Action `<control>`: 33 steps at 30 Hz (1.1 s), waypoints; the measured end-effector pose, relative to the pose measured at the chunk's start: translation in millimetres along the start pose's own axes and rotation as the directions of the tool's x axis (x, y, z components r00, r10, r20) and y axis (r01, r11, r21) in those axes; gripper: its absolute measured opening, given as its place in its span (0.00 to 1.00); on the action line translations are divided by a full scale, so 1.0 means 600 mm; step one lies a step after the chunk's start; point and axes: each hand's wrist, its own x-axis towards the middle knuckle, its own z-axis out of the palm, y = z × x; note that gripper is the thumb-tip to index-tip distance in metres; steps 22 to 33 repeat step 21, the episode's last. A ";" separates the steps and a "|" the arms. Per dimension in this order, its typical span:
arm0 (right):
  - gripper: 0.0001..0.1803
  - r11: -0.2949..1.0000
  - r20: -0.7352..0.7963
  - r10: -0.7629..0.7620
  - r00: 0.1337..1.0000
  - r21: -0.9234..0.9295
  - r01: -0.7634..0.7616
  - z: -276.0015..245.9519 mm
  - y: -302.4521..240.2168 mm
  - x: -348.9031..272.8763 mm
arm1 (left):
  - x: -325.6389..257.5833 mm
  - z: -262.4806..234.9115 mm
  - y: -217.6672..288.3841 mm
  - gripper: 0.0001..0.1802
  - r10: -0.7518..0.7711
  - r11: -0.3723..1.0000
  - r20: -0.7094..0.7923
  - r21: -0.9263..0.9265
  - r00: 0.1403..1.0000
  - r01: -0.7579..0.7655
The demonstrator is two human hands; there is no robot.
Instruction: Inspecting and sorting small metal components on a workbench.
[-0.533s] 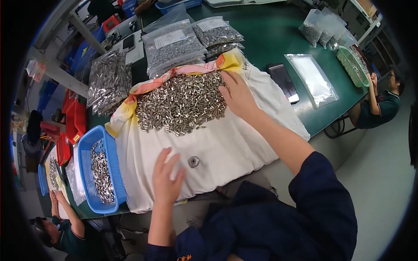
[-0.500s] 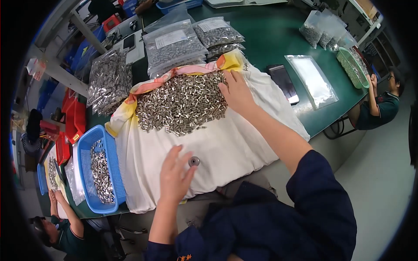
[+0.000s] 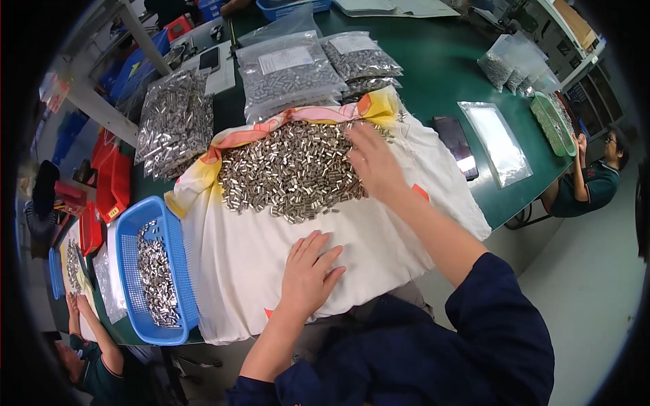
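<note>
A wide pile of small shiny metal cylinders [image 3: 291,169] lies on a white cloth [image 3: 237,264]. My right hand [image 3: 376,166] rests at the pile's right edge, fingers stretched out and touching the pieces, slightly blurred; I see nothing gripped in it. My left hand [image 3: 310,276] is over the cloth in front of the pile, palm down, with its fingers extended and the thumb apart. What lies beneath its palm is hidden. Behind the pile the cloth's yellow and pink patterned edge [image 3: 271,125] is bunched up.
Left of the cloth stands a blue basket [image 3: 122,271] with more cylinders. Filled clear bags [image 3: 288,74] sit behind the pile. A dark phone [image 3: 452,139] and a flat plastic bag [image 3: 497,145] lie to the right. Two co-workers sit at the table's far left and right.
My left hand has moved right and flattened over the cloth. The round grey part beside it is no longer visible. My right hand stays at the pile's right edge; the view has shifted slightly.
</note>
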 end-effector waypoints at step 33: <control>0.23 0.995 -0.035 0.072 0.997 0.076 -0.069 -0.017 -0.019 0.026 | 0.004 0.000 -0.004 0.16 -0.008 0.999 -0.046 -0.045 0.999 0.005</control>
